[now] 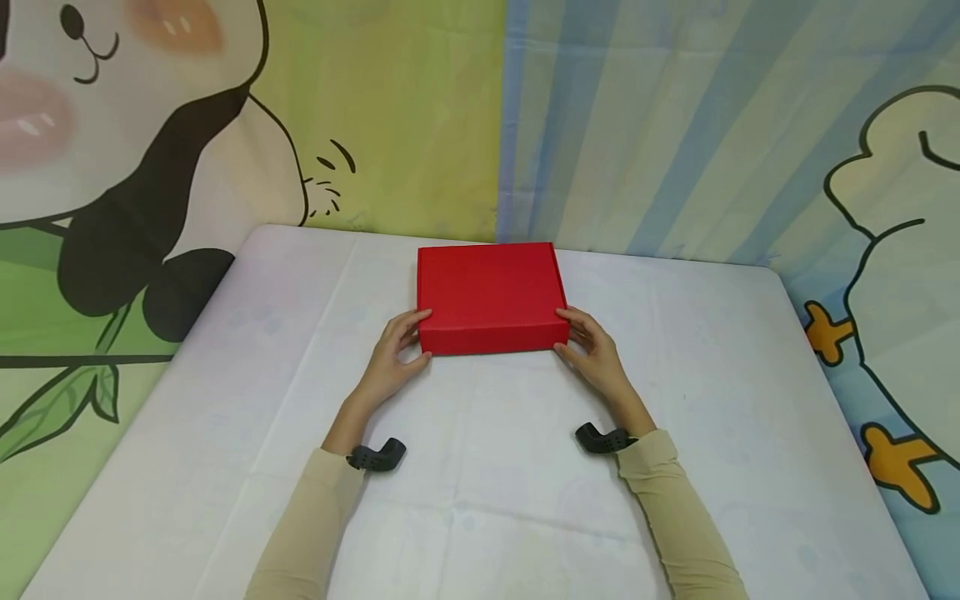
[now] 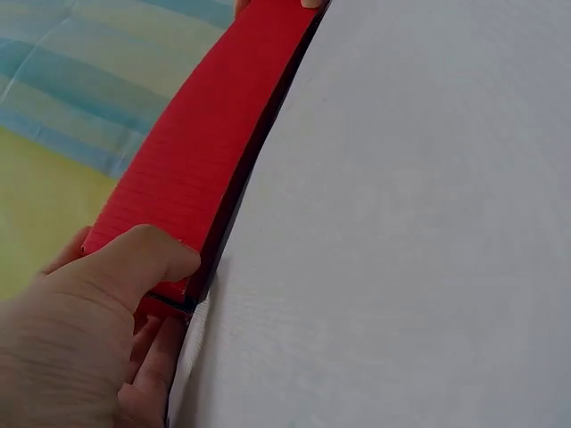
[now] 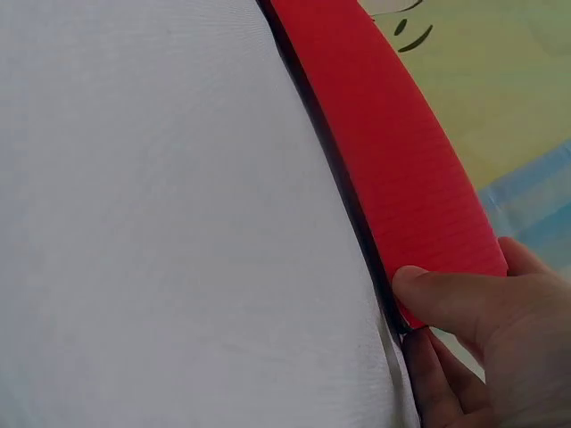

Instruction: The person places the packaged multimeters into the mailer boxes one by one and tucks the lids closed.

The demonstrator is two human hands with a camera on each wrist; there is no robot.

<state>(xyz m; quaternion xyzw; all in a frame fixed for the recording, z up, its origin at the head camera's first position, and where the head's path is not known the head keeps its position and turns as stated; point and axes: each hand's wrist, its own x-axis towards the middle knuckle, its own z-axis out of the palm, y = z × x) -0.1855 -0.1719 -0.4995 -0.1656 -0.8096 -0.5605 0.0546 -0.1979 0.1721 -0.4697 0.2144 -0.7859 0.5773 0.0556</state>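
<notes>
A flat red cardboard box (image 1: 491,292) with its lid down is at the far middle of the white table. My left hand (image 1: 390,354) grips its near left corner, the thumb on the front face and a fingertip on the top edge. At the near right corner my right hand (image 1: 596,350) holds it the same way. Both wrist views show a thumb pressed on the red front face (image 2: 192,143), with the other fingers around the side. A dark strip runs along the box's lower edge (image 3: 343,178). Whatever the box contains is hidden.
The white-covered table (image 1: 480,500) stretches from the box back toward the sleeves. Behind it hangs a printed cloth (image 1: 390,117) with cartoon animals. A black wrist device (image 1: 378,456) sits on the left wrist, another black device (image 1: 602,438) on the right.
</notes>
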